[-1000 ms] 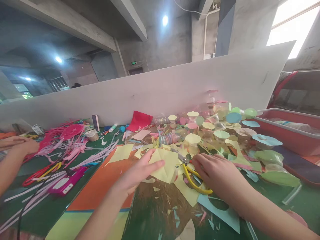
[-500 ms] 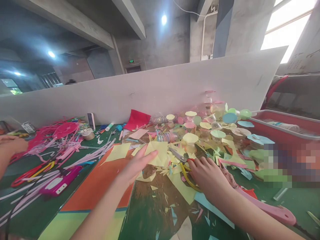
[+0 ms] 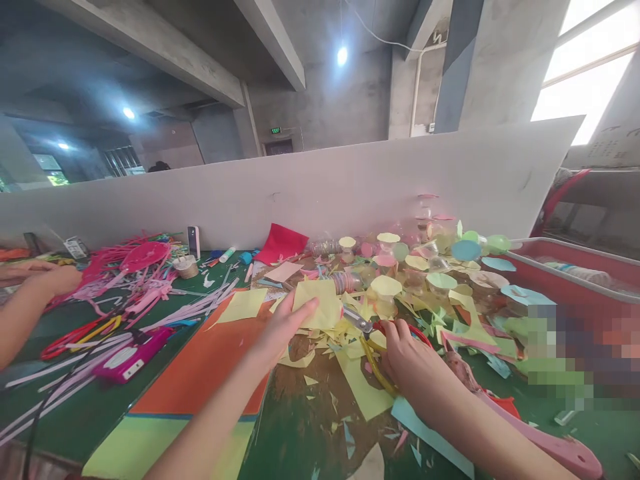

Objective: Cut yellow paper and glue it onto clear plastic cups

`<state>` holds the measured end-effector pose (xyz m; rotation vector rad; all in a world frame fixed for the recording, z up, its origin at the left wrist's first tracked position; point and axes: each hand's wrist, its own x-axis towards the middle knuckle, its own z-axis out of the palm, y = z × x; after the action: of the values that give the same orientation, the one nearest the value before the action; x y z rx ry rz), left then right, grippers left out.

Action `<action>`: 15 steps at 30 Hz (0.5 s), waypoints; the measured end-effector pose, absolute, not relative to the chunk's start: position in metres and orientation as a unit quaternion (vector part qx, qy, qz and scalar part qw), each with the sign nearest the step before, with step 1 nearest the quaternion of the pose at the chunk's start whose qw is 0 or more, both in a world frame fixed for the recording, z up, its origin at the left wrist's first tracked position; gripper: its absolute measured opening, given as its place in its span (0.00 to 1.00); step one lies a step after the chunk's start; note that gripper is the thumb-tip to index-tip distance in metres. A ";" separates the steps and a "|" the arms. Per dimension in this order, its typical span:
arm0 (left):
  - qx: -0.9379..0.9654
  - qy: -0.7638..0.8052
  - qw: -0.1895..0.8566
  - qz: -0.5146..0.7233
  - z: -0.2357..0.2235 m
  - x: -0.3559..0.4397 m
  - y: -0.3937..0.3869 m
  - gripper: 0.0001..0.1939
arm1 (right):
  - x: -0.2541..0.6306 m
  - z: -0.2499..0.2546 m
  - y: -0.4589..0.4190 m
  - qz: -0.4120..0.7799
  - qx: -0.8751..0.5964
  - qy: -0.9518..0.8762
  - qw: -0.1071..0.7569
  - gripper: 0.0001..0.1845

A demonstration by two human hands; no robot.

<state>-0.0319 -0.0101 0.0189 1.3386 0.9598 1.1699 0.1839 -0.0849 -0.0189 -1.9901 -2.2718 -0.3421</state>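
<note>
Reaching in at the far left, a co-worker's hand (image 3: 55, 280) lies beside a heap of pink paper strips (image 3: 143, 290) on the green tabletop (image 3: 85, 407). To the right, an orange card sheet (image 3: 200, 373) lies flat, and the person's left hand (image 3: 283, 327) sits just past it, fingers spread, with its fingertips (image 3: 310, 305) against a crumpled yellow paper (image 3: 320, 303). Whether they pinch the paper or only steady it is hard to tell. That paper lies mid-table among scraps and looks light, soft and quick to flop, so an edge away from the cutting point seems the best place to hold it. Its creases leave no clear long axis. Just beside it, the right hand (image 3: 407, 357) is clenched around scissors (image 3: 373, 330) with yellow and red handles (image 3: 385, 360). Their stiff metal blades (image 3: 356, 319) point left and slightly up toward the paper, and their long axis runs from lower right to upper left. The handles look like the natural hold. Farther right stand clear plastic cups (image 3: 415, 280), then a red tray (image 3: 550, 273).
</note>
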 end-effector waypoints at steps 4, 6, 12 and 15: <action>0.559 0.397 0.560 0.464 0.022 -0.031 -0.012 0.21 | 0.181 -0.023 -0.082 -0.023 -0.677 -0.718 0.160 0.22; 0.544 0.399 0.565 0.475 0.022 -0.031 -0.012 0.21 | 0.181 -0.023 -0.081 0.053 -0.678 -0.692 0.242 0.21; 0.461 0.352 0.597 0.554 0.026 -0.035 -0.008 0.13 | 0.184 -0.006 -0.081 0.242 -0.657 -0.598 0.390 0.21; 0.430 0.330 0.609 0.579 0.028 -0.037 -0.006 0.10 | 0.184 0.005 -0.082 0.282 -0.669 -0.565 0.392 0.18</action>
<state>-0.0374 -0.0065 0.0279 0.9933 0.7612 1.3368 0.1840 -0.0821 0.0047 -1.6981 -1.4349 0.7170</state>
